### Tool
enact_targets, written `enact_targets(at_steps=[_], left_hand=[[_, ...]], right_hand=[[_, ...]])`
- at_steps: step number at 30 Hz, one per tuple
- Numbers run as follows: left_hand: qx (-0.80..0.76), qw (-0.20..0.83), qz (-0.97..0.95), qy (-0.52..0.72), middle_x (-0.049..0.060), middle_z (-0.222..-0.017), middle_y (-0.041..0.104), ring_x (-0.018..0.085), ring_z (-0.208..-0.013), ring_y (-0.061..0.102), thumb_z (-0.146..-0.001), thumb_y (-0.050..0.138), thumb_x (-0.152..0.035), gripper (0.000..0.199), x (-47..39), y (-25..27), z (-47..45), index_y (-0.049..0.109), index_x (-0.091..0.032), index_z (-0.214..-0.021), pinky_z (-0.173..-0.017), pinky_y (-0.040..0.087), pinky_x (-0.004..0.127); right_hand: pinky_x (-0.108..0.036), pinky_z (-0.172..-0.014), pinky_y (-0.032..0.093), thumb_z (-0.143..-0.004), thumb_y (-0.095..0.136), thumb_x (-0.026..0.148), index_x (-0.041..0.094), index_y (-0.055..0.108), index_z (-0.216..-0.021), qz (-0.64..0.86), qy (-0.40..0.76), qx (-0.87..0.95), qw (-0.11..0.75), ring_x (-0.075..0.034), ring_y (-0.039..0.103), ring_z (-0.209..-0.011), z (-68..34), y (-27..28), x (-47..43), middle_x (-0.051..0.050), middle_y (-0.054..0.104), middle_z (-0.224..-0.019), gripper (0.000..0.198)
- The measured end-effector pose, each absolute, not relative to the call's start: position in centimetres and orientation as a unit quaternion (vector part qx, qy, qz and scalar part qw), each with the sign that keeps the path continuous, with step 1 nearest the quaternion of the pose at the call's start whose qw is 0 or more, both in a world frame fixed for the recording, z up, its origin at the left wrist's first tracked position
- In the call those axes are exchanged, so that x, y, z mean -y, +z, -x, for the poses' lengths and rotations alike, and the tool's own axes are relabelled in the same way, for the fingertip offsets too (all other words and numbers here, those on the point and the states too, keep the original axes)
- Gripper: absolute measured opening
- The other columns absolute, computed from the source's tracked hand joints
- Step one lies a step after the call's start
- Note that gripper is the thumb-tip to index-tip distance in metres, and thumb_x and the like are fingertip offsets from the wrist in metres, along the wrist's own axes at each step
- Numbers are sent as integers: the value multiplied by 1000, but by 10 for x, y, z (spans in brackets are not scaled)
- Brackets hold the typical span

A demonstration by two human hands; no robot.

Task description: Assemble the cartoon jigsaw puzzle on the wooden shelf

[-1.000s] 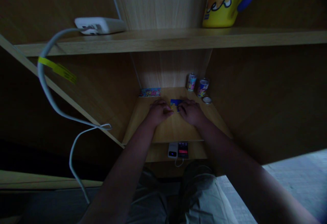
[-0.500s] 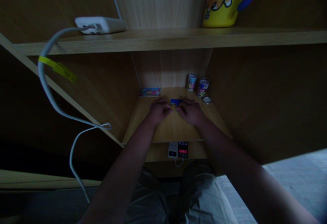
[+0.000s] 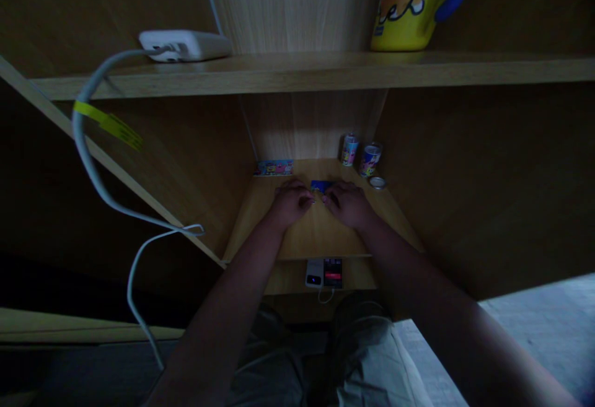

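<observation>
A small flat blue piece (image 3: 320, 185) lies on the wooden shelf board between my hands, with a little yellow at its lower edge. My left hand (image 3: 294, 202) is at its lower left, fingers curled and thumb and fingertips pressed together. On the other side my right hand (image 3: 348, 202) covers the piece's right end, its fingers bent in and closed. What sits between the fingertips of either hand is too small and dark to make out. Both hands rest low over the board, their fingertips a short gap apart.
A colourful picture card (image 3: 274, 168) lies at the back left. Two printed cans (image 3: 349, 149) (image 3: 370, 159) and a round metal lid (image 3: 377, 182) stand back right. Overhead, an upper shelf (image 3: 297, 77) bears a white charger (image 3: 186, 45) and yellow mug (image 3: 404, 17). A phone (image 3: 333, 272) lies below.
Less yellow shows at the lower edge of the blue piece than before. My hands have barely moved, and the whole view has shifted very slightly.
</observation>
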State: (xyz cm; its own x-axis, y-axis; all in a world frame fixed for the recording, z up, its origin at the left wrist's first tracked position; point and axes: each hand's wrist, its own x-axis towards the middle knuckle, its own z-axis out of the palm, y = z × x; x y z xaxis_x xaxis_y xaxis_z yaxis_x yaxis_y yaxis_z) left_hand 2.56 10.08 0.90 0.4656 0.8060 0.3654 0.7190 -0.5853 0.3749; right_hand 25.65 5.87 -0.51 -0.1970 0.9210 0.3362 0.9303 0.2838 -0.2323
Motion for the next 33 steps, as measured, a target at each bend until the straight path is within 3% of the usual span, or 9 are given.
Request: enact_targets(at_steps=[13,20,33], left_hand=[[-453,99,-845,266,7,-125,77,32,-128,67,-93,84,-31,12,-102,8,-24,82,-27,-105,-116,50,52],[-478,104,-832,264,7,-124,77,33,-128,68,-91,88,-36,12,-103,9,-24,83,-27,-96,-116,51,53],[-462,119,-834,279,5,-120,79,30,-122,71,-90,89,-30,7,-107,4,-24,83,-28,-92,-116,52,50]], right_hand=[[-45,-107,44,-115,49,54,23,78,-125,598,-9,775,205,-32,63,-127,-257,-6,-59,-13,74,-136,43],[-45,-106,45,-115,50,53,24,78,-126,599,-11,774,206,-32,63,-127,-256,-5,-58,-13,74,-137,42],[-47,-108,45,-115,47,53,24,78,-127,597,-8,775,208,-32,64,-127,-256,-4,-58,-13,75,-136,44]])
